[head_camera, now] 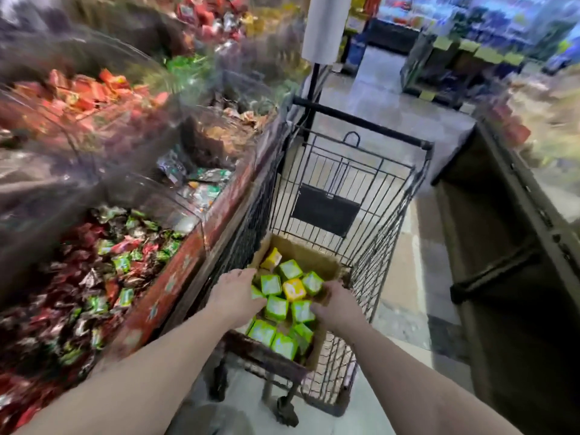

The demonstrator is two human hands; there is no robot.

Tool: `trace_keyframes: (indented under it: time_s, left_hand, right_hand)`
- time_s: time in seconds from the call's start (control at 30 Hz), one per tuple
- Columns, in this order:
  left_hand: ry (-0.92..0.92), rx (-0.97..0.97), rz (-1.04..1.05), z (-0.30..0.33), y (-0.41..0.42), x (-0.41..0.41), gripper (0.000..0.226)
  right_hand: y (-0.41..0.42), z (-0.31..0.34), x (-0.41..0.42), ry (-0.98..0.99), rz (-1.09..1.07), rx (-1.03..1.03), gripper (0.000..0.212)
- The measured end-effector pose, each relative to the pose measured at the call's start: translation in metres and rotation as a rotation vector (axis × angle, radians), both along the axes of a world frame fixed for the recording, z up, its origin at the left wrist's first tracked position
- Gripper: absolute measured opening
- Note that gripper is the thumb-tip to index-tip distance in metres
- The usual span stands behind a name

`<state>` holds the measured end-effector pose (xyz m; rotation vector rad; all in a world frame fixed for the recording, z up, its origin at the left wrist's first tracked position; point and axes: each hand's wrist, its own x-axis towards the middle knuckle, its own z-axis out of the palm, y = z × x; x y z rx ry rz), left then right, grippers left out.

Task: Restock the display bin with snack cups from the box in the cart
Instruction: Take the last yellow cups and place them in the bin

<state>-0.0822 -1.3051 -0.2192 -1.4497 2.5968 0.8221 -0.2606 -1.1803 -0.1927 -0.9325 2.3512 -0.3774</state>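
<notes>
Head | both hands (233, 293) (337, 304) on green snack cups (276, 308) | labels blurred

White pillar (326, 26) stands beyond the aisle floor (408, 98); dark shelving unit (502, 246) occupies the right side; blurred stocked shelves (470, 23) fill the background; green-topped crates (480, 53) sit below them

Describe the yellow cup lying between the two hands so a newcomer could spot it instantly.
Start at the black wire shopping cart beside the candy bins, then look into the cardboard box at its near end. Between the left hand and right hand lies the yellow snack cup, the only yellow one ringed by green cups.
</notes>
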Motion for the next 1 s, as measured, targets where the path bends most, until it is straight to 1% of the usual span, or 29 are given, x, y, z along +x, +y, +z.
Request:
trace_keyframes:
  time_s: [0.07, 0.2, 0.33, 0.4, 0.5, 0.6, 0.73, 0.83, 0.93, 1.0]
  left_hand:
    - [-0.007, 0.024, 0.02, -0.012, -0.014, -0.016, 0.076]
    - [-0.002, 0.087, 0.129, -0.043, -0.032, -0.046, 0.078]
    - [-0.024, 0.158, 0.278, -0.081, -0.042, -0.073, 0.083]
    - [-0.026, 0.204, 0.342, -0.086, -0.04, -0.09, 0.087]
    - [-0.036, 0.269, 0.458, -0.095, -0.042, -0.114, 0.085]
    - [-0.032, 0.284, 0.544, -0.111, -0.051, -0.13, 0.085]
    - [0.003, 0.323, 0.62, -0.145, -0.077, -0.141, 0.087]
    - [0.069, 0.379, 0.669, -0.181, -0.098, -0.147, 0.085]
    - [0.153, 0.457, 0.738, -0.22, -0.108, -0.153, 0.08]
    - [0.211, 0.49, 0.778, -0.242, -0.105, -0.156, 0.075]
  right_hand:
    - [-0.02, -0.012, -0.02, -0.027, 0.021, 0.012, 0.06]
    - [-0.061, -0.046, -0.062, -0.043, 0.087, 0.053, 0.054]
    - [-0.091, -0.087, -0.104, -0.105, 0.205, 0.138, 0.06]
    - [-0.108, -0.104, -0.127, -0.133, 0.264, 0.16, 0.06]
    - [-0.141, -0.127, -0.154, -0.147, 0.353, 0.195, 0.057]
    - [-0.177, -0.15, -0.164, -0.182, 0.406, 0.186, 0.059]
    - [-0.223, -0.192, -0.157, -0.2, 0.429, 0.135, 0.069]
    - [-0.251, -0.239, -0.153, -0.158, 0.454, 0.11, 0.078]
    - [-0.272, -0.286, -0.152, -0.05, 0.517, 0.187, 0.079]
    - [-0.279, -0.31, -0.149, 0.03, 0.582, 0.214, 0.087]
